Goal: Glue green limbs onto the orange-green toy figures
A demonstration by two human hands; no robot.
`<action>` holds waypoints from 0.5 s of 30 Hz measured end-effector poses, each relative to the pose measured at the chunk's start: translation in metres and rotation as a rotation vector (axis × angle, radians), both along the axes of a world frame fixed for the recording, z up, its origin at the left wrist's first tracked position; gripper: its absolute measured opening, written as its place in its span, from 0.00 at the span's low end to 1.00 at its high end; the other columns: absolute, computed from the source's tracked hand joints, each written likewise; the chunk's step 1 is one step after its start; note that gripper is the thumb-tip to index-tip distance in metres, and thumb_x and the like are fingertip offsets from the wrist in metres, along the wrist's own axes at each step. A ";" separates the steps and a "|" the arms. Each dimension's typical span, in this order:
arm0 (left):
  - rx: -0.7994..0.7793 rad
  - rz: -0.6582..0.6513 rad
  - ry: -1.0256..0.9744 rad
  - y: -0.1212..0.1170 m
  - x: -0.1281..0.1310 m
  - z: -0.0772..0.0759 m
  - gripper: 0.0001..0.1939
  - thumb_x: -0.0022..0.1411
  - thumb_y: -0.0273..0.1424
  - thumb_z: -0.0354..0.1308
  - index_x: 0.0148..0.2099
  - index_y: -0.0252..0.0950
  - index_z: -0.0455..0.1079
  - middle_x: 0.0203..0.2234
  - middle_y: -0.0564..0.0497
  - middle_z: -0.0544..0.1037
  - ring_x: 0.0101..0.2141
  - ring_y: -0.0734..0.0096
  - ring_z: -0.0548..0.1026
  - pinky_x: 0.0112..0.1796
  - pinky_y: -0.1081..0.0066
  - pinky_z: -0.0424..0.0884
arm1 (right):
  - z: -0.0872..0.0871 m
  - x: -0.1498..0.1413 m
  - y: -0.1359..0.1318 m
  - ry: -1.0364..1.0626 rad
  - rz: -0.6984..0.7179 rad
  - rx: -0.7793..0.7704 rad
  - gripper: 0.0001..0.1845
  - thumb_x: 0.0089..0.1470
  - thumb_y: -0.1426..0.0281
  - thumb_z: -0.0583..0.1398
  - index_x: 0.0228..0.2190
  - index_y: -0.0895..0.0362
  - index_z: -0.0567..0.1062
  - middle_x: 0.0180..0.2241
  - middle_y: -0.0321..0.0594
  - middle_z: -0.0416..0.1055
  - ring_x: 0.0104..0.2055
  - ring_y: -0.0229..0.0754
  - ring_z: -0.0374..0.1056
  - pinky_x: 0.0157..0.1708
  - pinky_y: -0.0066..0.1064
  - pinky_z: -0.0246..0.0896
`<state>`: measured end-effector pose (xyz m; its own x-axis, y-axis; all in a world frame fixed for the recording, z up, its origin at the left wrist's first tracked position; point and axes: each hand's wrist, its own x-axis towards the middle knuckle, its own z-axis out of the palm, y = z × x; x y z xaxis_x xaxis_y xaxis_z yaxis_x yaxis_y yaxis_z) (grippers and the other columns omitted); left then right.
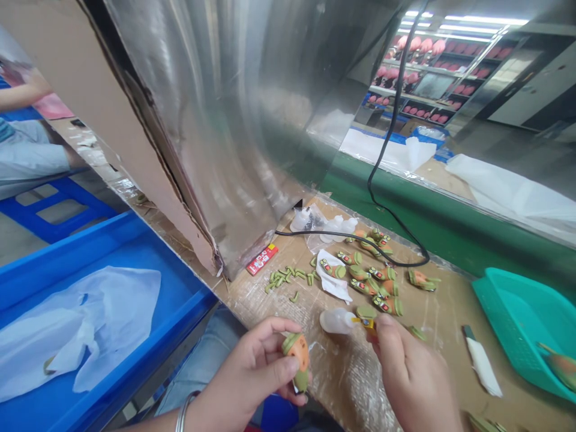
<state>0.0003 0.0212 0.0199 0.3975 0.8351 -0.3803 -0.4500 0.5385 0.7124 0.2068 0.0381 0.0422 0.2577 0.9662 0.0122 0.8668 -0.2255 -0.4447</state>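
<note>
My left hand (256,366) is closed around a small green-and-orange toy figure (299,354), held above the table's near edge. My right hand (409,372) pinches a small yellow object (369,324) between thumb and fingers; its kind is unclear. Just left of those fingers, a translucent white squeeze bottle (337,321) lies on its side, its thin yellow tip pointing toward them. A flat green piece (366,312) lies beside the tip. Beyond are several similar toy figures (366,285), one on a white cloth (332,282), and a scatter of small green curved parts (288,277).
A red box (262,259) lies by the metal panel (243,120). Clear bottles (337,227) and a black cable (382,207) are at the back. A teal basket (522,324) and a white-wrapped blade-like tool (482,363) are right; a blue tray (180,288) is left. Someone sits (31,150) far left.
</note>
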 end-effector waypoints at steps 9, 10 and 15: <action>-0.012 0.015 0.012 0.000 0.000 0.003 0.16 0.51 0.34 0.64 0.43 0.38 0.67 0.29 0.51 0.75 0.31 0.65 0.76 0.31 0.62 0.72 | 0.003 -0.001 -0.001 0.013 0.010 0.051 0.26 0.58 0.52 0.41 0.18 0.52 0.62 0.18 0.36 0.66 0.24 0.45 0.61 0.25 0.31 0.44; -0.012 0.015 0.012 0.000 0.000 0.003 0.16 0.52 0.33 0.64 0.43 0.38 0.67 0.29 0.51 0.75 0.31 0.65 0.76 0.31 0.62 0.72 | 0.003 0.000 -0.001 0.013 0.013 0.052 0.26 0.58 0.52 0.41 0.18 0.52 0.62 0.18 0.36 0.66 0.24 0.45 0.61 0.25 0.31 0.44; 0.000 0.008 0.009 0.000 0.001 0.001 0.16 0.53 0.33 0.63 0.44 0.37 0.67 0.29 0.50 0.75 0.31 0.64 0.75 0.31 0.62 0.72 | 0.003 0.000 -0.001 0.002 0.014 0.037 0.27 0.58 0.51 0.40 0.18 0.52 0.61 0.18 0.36 0.65 0.23 0.45 0.60 0.25 0.31 0.43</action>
<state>0.0008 0.0213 0.0209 0.3871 0.8384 -0.3837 -0.4483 0.5348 0.7162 0.2064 0.0373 0.0447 0.2438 0.9686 0.0476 0.8691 -0.1965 -0.4540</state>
